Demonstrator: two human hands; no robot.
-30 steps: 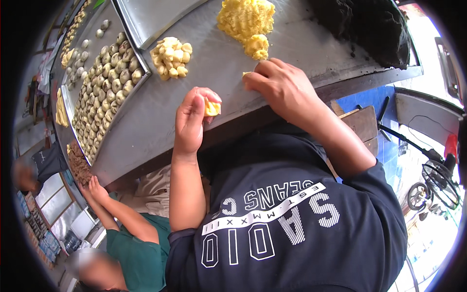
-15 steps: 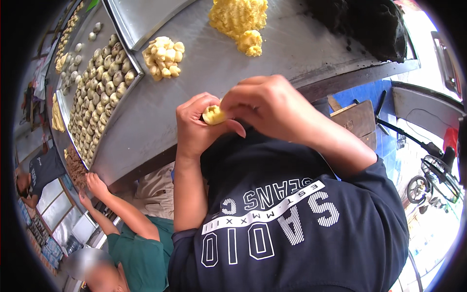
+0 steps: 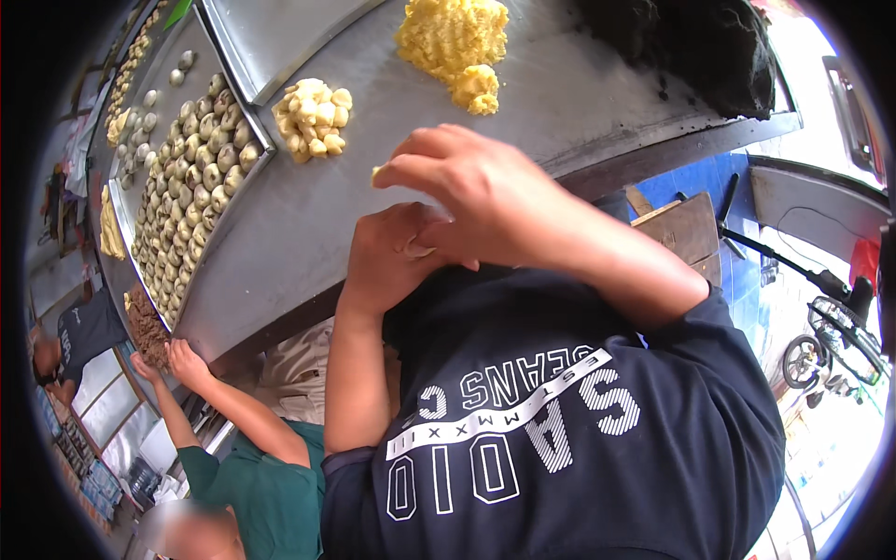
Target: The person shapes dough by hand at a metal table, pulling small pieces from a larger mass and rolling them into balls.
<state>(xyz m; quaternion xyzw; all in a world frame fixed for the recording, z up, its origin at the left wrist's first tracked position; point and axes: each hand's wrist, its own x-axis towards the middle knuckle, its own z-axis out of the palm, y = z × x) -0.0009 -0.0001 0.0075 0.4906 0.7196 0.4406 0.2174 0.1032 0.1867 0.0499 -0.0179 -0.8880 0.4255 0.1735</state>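
Note:
My left hand [image 3: 387,261] is closed around a small piece of pale dough [image 3: 419,250]; only its edge shows between the fingers. Over it reaches my right hand [image 3: 467,191], thumb side close against the left hand, its fingers stretched to the left and apart from the thumb. A bit of yellow paste [image 3: 376,175] clings to a right fingertip. Beyond my hands, a heap of small pale dough pieces [image 3: 313,119] sits on the metal table [image 3: 280,219]. Farther back lies a large mound of yellow paste [image 3: 453,42], with a smaller lump at its front.
At left, a metal tray [image 3: 261,140] holds many rows of round filled dough balls [image 3: 191,177]. An upper tray [image 3: 280,37] adjoins it. A dark mass [image 3: 700,51] covers the far right corner. A co-worker's hands [image 3: 182,362] touch brown crumbly filling [image 3: 147,322] at the left edge.
My right hand has moved left and across the left one, its fingers lifting off the dough. My left hand has turned, hiding the yellow inside of the dough that showed before.

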